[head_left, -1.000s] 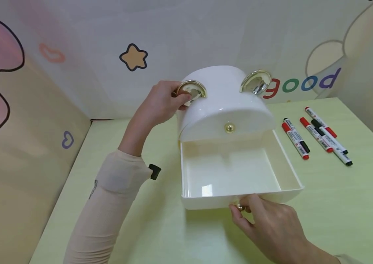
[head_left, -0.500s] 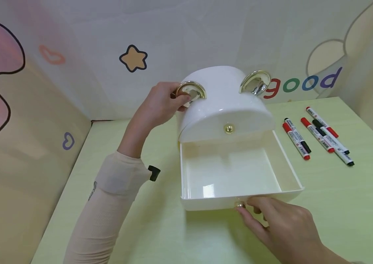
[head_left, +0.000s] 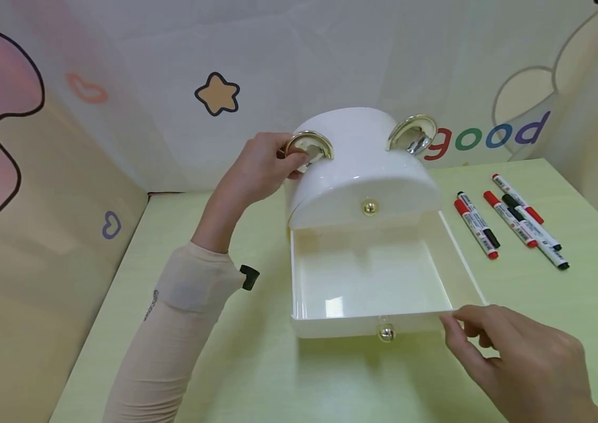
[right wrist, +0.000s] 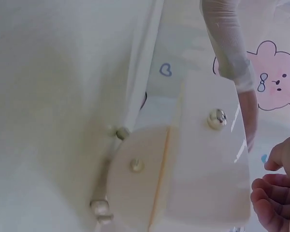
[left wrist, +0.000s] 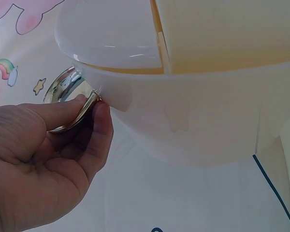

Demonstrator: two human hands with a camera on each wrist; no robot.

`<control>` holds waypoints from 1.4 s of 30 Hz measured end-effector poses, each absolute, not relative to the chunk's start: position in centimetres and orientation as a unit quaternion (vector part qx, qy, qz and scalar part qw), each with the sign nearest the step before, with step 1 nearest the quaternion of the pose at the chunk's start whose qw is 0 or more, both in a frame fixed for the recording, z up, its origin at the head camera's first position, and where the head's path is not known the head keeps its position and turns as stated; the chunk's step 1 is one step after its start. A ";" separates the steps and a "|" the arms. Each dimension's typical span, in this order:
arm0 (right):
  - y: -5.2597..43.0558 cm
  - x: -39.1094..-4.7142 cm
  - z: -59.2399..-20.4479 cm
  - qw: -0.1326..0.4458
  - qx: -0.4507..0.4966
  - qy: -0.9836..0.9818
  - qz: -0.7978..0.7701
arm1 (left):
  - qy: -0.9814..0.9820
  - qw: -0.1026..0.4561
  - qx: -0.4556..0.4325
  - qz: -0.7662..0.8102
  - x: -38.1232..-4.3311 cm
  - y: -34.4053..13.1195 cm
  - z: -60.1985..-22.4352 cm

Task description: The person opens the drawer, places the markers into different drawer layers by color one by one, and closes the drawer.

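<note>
A glossy white storage box (head_left: pixel 354 138) with two gold ears stands on the table, its lower drawer (head_left: pixel 333 328) pulled out and bare inside. My left hand (head_left: pixel 259 167) grips the left gold ear (head_left: pixel 324 144), thumb on the front face and fingers behind it, as the left wrist view also shows. The drawer's round gold knob (head_left: pixel 386 333) is free of any hand. Nothing is held in my right hand (head_left: pixel 534 358), which overlaps the drawer's right front corner in the head view with loosely bent fingers. In the right wrist view, its fingertips (right wrist: pixel 261 203) are beside the drawer front.
Several red and black markers lie right of the box, including a red-capped pair (head_left: pixel 476 228) and a crossed group (head_left: pixel 523 220). Printed cloth walls (head_left: pixel 135 47) enclose the light green table (head_left: pixel 256 376) at the back and sides.
My right hand has let go of the drawer knob and moved right to the drawer's front corner. The left hand keeps its hold on the ear; the drawer stays out.
</note>
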State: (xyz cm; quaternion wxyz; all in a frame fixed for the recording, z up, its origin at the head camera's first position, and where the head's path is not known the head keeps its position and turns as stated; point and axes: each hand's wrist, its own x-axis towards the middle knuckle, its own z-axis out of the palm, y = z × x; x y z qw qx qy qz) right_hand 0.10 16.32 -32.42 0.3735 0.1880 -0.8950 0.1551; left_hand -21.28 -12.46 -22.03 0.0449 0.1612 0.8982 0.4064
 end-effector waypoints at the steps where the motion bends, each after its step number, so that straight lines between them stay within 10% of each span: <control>1: 16.6 0.1 -32.2 0.375 0.182 -0.895 0.155 | 0.898 0.045 0.161 0.407 -21.3 -12.5 -22.1; 42: 27.9 -8.4 -30.9 0.174 -0.005 -0.957 0.232 | 0.897 0.046 0.158 0.410 -21.2 -12.5 -22.3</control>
